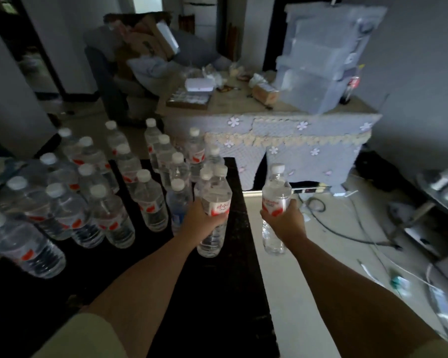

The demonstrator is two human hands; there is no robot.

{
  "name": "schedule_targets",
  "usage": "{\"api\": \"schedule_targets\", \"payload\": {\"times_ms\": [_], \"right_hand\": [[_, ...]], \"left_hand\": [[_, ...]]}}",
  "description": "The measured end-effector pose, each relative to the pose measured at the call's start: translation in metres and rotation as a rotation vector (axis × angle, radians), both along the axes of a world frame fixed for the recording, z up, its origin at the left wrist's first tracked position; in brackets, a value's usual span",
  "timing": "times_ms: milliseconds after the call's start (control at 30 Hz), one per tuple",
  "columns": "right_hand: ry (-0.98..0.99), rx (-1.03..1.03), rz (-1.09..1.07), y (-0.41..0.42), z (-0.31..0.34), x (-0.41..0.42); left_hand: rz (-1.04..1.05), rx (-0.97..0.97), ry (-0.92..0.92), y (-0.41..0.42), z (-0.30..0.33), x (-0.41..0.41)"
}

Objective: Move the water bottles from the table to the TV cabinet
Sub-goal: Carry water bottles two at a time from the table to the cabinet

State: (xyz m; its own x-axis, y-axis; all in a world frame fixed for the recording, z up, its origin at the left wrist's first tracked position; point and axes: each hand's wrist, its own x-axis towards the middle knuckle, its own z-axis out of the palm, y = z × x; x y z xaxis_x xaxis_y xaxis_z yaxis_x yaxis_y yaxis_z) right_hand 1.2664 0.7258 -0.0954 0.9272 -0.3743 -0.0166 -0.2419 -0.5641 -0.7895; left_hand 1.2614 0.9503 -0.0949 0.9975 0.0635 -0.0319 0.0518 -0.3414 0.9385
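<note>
A: What had each grip got?
B: The left hand point(201, 219) clasped one clear ribbed bottle point(214, 215) above the dark glossy desk point(233, 254); the right hand point(285, 220) clasped another bottle point(276, 210) beyond its edge.
A: Which step?
B: Carrying off, I'd judge; many bottles point(101, 192) stood at ten o'clock, and a cabinet needed finding next.

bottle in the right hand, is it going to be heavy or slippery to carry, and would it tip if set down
The bottle in the right hand looks full, so probably heavy for its size. The right hand wraps its labelled middle, likely a fair grip, though smooth plastic may slip. Tall and narrow, it could tip if set down carelessly.
</note>
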Motion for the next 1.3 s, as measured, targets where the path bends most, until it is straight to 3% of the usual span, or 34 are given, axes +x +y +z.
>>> {"api": "schedule_targets", "payload": {"times_ms": [267, 500, 900, 1300], "right_hand": [[-0.017, 0.011, -0.316, -0.034, 0.022, -0.059], [-0.103, 0.017, -0.623, -0.098, 0.047, -0.155], [-0.156, -0.033, -1.129, -0.200, 0.085, -0.411], [-0.091, -0.094, -1.507, -0.227, 0.071, -0.656]], "left_hand": [[-0.250, 0.057, -0.018, -0.060, 0.017, 0.016], [-0.555, 0.079, -0.116, -0.163, 0.041, -0.025], [-1.159, 0.054, -0.155, -0.351, 0.079, -0.216], [-1.528, 0.091, -0.165, -0.454, 0.062, -0.442]]}}
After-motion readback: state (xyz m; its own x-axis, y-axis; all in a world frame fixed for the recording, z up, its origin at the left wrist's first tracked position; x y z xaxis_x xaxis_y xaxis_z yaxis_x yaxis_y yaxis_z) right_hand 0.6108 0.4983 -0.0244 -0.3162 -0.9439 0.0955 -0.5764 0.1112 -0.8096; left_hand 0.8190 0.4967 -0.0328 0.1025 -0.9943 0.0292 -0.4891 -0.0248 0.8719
